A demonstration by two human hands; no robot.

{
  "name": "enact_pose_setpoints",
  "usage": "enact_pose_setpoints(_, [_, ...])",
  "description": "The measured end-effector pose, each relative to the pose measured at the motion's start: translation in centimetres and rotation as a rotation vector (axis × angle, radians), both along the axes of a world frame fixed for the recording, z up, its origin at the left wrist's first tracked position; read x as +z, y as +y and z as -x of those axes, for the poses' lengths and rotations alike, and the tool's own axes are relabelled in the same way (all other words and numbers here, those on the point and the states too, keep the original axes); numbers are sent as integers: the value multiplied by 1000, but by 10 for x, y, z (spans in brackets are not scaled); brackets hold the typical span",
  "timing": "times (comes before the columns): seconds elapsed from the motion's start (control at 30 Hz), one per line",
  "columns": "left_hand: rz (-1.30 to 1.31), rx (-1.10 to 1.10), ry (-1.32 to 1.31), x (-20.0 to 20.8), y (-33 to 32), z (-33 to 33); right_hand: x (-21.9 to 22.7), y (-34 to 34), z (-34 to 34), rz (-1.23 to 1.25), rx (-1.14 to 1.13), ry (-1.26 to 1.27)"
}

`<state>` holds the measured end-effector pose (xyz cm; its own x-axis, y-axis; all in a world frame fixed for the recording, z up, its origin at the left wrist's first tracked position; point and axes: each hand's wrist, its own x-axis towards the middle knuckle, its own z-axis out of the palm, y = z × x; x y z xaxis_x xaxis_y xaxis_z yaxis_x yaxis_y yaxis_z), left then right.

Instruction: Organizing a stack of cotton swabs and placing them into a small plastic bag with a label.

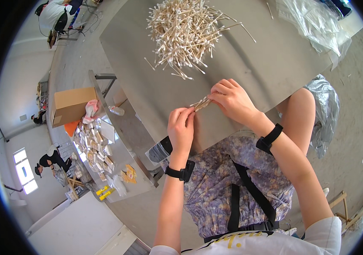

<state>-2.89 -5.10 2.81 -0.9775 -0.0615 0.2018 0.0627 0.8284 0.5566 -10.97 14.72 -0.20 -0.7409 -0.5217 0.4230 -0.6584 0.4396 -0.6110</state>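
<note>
Between my two hands, over the near part of the grey table (249,80), is a small bunch of cotton swabs (201,103) with white tips. My left hand (181,125) pinches the bunch at its left end. My right hand (231,100) closes its fingers on the other end. Farther off, a large loose pile of cotton swabs (183,34) lies on the table, sticks pointing every way. A few single swabs (248,33) stick out at its right side.
Clear plastic bags (313,27) lie at the table's far right corner. To the left stands another table with many small packs (94,146), yellow boxes (104,192) and a cardboard box (74,105). A person in black (51,160) works at the far left.
</note>
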Motion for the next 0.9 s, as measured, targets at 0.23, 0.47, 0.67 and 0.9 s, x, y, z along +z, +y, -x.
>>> enact_pose_setpoints(0.23, [8,54,28,-7,-25,-4,6,19,7,-71,-72,12])
enact_pose_setpoints(0.47, [-126,151,-106,6,-16,9,6,8,-2,-21,-17,38])
enact_pose_setpoints(0.67, [-204,-83,-226,13,2,40,9,-7,-13,-6,-28,26])
enact_pose_setpoints(0.9, [32,-24,-110,0,-22,88,1,-11,-16,-30,36,17])
